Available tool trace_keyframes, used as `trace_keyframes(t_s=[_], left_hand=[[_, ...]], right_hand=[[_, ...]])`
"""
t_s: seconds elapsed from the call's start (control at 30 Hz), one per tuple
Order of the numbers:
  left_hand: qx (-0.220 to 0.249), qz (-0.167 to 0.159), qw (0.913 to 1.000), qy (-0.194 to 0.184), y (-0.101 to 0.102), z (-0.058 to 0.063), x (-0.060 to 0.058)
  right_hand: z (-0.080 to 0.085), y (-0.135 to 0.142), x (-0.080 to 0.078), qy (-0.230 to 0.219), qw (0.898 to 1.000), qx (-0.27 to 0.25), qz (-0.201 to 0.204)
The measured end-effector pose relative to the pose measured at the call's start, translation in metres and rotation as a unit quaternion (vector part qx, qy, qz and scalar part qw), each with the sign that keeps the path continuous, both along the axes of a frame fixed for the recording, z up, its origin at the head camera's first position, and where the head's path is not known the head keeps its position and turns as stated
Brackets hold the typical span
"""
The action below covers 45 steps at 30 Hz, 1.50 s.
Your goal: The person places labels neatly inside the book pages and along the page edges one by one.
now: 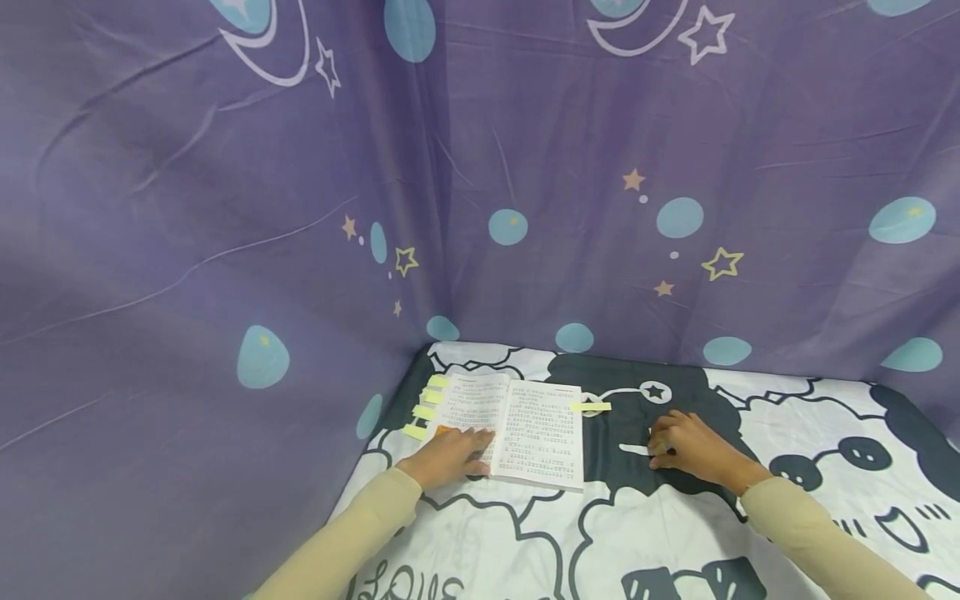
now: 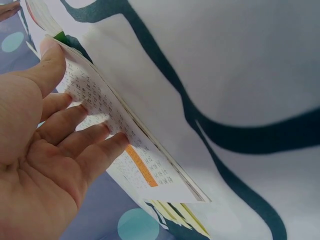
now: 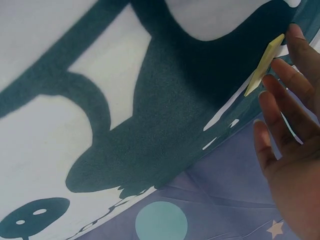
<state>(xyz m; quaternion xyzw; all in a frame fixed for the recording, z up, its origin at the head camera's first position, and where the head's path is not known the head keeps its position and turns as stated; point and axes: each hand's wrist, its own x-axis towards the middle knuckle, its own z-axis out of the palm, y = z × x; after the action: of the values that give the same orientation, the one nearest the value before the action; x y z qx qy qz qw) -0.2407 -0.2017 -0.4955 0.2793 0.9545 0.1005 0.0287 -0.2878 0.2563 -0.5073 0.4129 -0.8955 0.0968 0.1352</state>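
An open book [image 1: 542,433] with printed pages lies on the patterned cloth. My left hand [image 1: 448,457] rests on its left page, the fingers spread loosely over the text and the thumb at the near edge, close to the spine. An orange strip [image 2: 141,165] marks that page beside the fingertips. Several yellow tabs [image 1: 423,412] stick out past the left edge, and one longer yellow tab [image 1: 592,407] from the right. To the right of the book, my right hand [image 1: 693,448] pinches a small yellow sticky-note pad [image 3: 265,65] between thumb and fingers, low over the dark part of the cloth.
A white and dark cloth [image 1: 637,542] with cartoon figures covers the surface. Purple curtains [image 1: 585,167] with stars, moons and blue spots hang along the left and far sides, meeting in a corner behind the book.
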Motion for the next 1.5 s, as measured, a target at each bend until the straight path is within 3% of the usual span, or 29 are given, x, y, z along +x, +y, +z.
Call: trace_keyframes(t_s=[0.17, 0.43, 0.67, 1.03, 1.5], left_hand=[[-0.003, 0.004, 1.0000, -0.005, 0.001, 0.000, 0.000], [0.000, 0.001, 1.0000, -0.002, 0.001, 0.001, 0.001], [-0.001, 0.003, 1.0000, -0.001, 0.000, 0.002, 0.001], [0.002, 0.006, 1.0000, -0.004, 0.001, 0.001, 0.002], [-0.003, 0.004, 1.0000, -0.002, 0.001, 0.002, 0.003]], right_hand=[[0.004, 0.003, -0.001, -0.017, 0.999, -0.006, 0.029], [0.010, 0.007, -0.001, -0.063, 0.998, -0.006, 0.025], [0.011, 0.009, -0.002, -0.061, 0.998, -0.002, 0.031], [0.007, 0.002, 0.001, -0.008, 1.000, 0.019, -0.013], [0.002, -0.005, 0.001, 0.071, 0.994, 0.052, -0.061]])
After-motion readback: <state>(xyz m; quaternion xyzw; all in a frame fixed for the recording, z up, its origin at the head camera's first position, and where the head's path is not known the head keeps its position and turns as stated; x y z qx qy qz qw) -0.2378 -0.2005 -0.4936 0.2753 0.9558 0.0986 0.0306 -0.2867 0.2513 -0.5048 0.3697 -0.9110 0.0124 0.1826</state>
